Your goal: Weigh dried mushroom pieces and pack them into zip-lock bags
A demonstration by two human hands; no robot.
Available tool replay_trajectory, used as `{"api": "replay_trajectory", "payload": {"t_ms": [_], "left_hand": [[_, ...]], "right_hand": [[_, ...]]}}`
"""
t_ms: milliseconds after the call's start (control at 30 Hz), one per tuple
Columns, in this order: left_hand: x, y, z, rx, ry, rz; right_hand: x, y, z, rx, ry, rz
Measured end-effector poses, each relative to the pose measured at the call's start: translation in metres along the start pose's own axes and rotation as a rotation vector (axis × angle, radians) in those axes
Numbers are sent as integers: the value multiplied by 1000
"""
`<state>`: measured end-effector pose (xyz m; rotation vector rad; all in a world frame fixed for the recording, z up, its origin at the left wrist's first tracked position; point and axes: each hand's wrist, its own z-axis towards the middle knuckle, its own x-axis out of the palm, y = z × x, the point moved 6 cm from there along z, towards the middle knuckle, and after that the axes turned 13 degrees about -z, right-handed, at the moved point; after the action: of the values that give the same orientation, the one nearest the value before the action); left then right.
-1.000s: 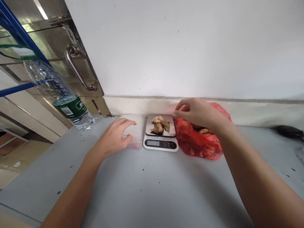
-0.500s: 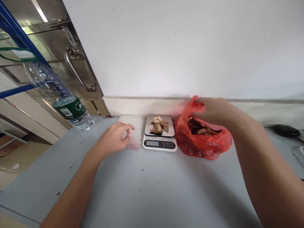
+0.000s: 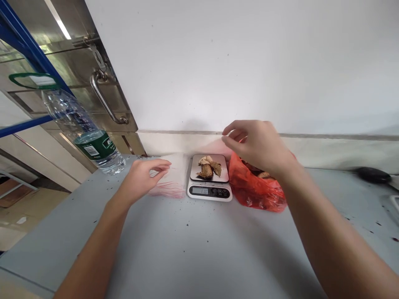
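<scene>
My left hand (image 3: 144, 176) is over a stack of clear plastic bags (image 3: 171, 189) with red lines along their edges. Its thumb and fingers close on the uppermost bag. Beside the stack, a white kitchen scale (image 3: 195, 192) carries a few dried brown and pale pieces (image 3: 207, 170), perhaps mushrooms; its display seems to read 110 or 11.0. My right hand (image 3: 254, 141) is raised behind the scale's right side, thumb and fingers curved and slightly apart, with nothing visible between them. Partly behind that wrist, a red plastic bag (image 3: 260, 195) holds more brown pieces.
A large water bottle (image 3: 93, 145) with a green label stands at the table's left rear. Behind the grey table (image 3: 193, 257) rises a white wall (image 3: 249, 62). Small dark crumbs dot the tabletop. A black object (image 3: 373, 174) lies at the far right.
My right hand has let go of the red bag's handle and moved left and up. The bag's top has dropped. My left fingers have closed, and the clear bags spread further left.
</scene>
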<state>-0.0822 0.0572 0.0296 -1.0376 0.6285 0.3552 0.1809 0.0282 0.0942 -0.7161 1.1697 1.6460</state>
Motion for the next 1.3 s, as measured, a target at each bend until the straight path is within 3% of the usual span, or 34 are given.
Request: {"api": "replay_trajectory", "payload": {"t_ms": [100,267,500,567,633,700,767,833,1000,1133,1300], "left_hand": [[-4,-12,-3,103,-164,20],[7,-25,-10,157,-303,-90],[20,-37,-19,228,-474,-139],[21,-41,-21,279,-484,-130],[21,-47,-23,360,-440,-108],[28,-48,-20,379,-263,-71],[40,-44,-16,314,-11,-23],[47,-38,-15,242,141,5],[35,-38,-13,215,131,-40],[30,-43,-14,207,231,-33],[23,-46,-11,190,140,38]], "right_hand": [[17,16,-3,-158,99,86],[56,44,-18,-471,363,130],[77,53,-22,-439,378,113],[78,51,-19,-349,345,115],[76,45,-15,-201,248,123],[72,42,-13,-137,151,205],[72,45,-13,-195,136,335],[72,48,-15,-275,169,436],[69,49,-17,-364,260,568],[65,51,-20,-423,398,674],[57,48,-16,-381,422,594]]}}
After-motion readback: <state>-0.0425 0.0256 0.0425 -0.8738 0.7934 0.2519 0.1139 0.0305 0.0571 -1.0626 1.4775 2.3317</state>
